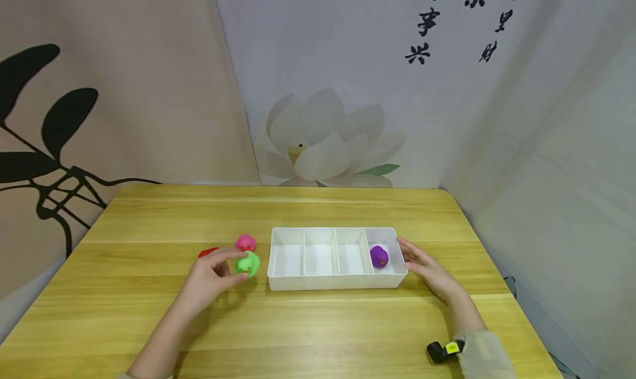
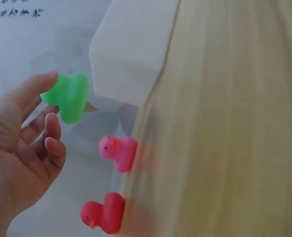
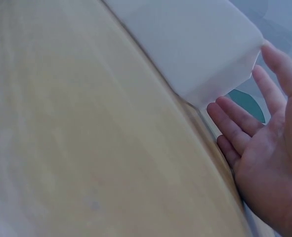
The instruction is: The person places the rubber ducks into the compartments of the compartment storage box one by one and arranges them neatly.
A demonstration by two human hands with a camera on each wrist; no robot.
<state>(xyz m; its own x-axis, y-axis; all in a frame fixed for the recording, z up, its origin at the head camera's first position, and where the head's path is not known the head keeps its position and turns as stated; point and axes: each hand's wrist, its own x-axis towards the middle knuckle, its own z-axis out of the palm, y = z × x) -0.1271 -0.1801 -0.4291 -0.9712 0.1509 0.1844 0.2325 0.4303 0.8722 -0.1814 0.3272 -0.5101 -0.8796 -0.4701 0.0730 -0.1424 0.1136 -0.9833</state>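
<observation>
Two-handed work at a white tray (image 1: 333,282). The left hand (image 1: 206,278), left of the tray, pinches the green duck (image 1: 250,265) between thumb and fingertip; its other fingers curl loosely beneath. The left-wrist view shows this duck clear of the table (image 2: 220,148). The pink duck (image 1: 245,242) stands left of the tray, the red duck (image 1: 207,252) farther left, and the purple duck (image 1: 379,259) lies in the tray's rightmost compartment. The right hand (image 1: 431,273), its fingers extended and grasping nothing, rests against the tray's right end. For good handling, the pinch should stay light, since the duck looks soft, and any passage over the tray should clear its rim and dividers; light steadying by the right hand should suffice.
</observation>
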